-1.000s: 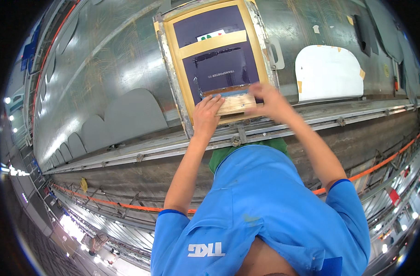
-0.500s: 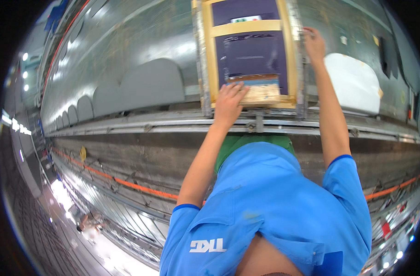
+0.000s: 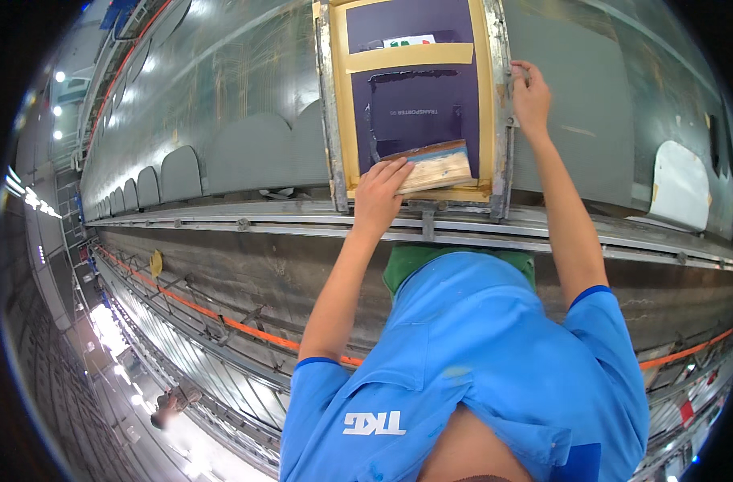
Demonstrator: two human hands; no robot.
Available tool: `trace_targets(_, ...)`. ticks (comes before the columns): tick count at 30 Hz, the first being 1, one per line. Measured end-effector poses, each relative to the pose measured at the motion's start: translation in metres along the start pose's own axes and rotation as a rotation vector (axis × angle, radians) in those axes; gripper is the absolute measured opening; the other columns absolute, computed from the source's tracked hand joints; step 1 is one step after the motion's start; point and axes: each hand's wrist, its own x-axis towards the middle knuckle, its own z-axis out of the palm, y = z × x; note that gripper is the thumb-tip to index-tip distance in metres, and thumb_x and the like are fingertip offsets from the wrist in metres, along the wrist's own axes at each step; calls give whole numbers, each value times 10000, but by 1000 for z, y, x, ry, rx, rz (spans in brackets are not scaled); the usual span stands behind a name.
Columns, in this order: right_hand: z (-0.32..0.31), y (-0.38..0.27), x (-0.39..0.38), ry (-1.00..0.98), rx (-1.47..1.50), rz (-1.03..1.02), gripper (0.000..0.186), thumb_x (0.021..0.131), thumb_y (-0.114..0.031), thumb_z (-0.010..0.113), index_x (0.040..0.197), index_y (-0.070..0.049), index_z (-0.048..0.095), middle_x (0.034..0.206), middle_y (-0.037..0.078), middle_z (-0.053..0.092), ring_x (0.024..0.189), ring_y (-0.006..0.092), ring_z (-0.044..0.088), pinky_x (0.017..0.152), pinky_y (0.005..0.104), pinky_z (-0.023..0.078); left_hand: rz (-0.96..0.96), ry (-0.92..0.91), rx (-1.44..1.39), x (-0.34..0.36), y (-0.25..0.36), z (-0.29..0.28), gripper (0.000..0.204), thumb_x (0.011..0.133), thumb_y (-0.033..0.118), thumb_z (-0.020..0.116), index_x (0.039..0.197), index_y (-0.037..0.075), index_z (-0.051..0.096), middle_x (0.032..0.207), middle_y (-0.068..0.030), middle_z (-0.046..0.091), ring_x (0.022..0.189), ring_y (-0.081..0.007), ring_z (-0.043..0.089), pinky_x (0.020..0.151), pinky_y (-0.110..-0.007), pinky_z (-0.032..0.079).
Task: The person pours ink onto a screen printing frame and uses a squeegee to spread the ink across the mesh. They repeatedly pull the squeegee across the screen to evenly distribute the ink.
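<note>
- Where the table [image 3: 222, 88] stretches left of the framed screen [image 3: 500, 153], I see grey round-topped pieces [image 3: 250, 153] lined along its near side.
- At the frame's near end, the left hand [image 3: 379, 195] lies over the left end of a wooden squeegee [image 3: 440, 171], fingers close together; I can't tell whether the thumb clamps it.
- That squeegee sits inside the frame, slanted, right end farther away. I'd judge it light and stiff, the blade edge perhaps slick; the bare wood is the place to grasp.
- By the frame's right rail, the right hand [image 3: 532, 98] has fingers bent, slightly apart; gripping or merely touching, I can't tell. The frame looks rigid, its mesh [image 3: 415, 128] probably delicate, so better held by the rails.
- Well right of the frame lies a white panel [image 3: 678, 186].
</note>
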Motion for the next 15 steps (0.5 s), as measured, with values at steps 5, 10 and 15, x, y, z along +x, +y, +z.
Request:
trace_targets(5, 24, -1, -15, 106, -98, 18, 249, 1017, -291, 590, 1147, -105, 693, 636, 42, 574, 575, 125, 502, 564, 321, 411, 69, -10, 13, -10, -28, 1, 650, 670, -32, 736, 1294, 136, 673, 1350, -34, 643, 1230, -272, 576, 1019, -406, 487)
trace_targets(10, 42, -2, -19, 34, -161, 19, 263, 1017, -311, 573, 1150, -118, 692, 641, 73, 578, 587, 164, 533, 603, 364, 439, 65, -16, 29, -13, -42, -4, 661, 676, -7, 758, 1306, 172, 672, 1389, -9, 628, 1264, -260, 567, 1006, -406, 485)
trace_targets(15, 39, 2, -8, 29, -228, 32, 257, 1003, -293, 580, 1165, -127, 689, 653, 110, 602, 605, 212, 579, 629, 388, 456, 86, 39, -3, -25, -45, -3, 669, 661, -16, 745, 1295, 186, 682, 1339, 3, 667, 1236, -242, 601, 958, -389, 492)
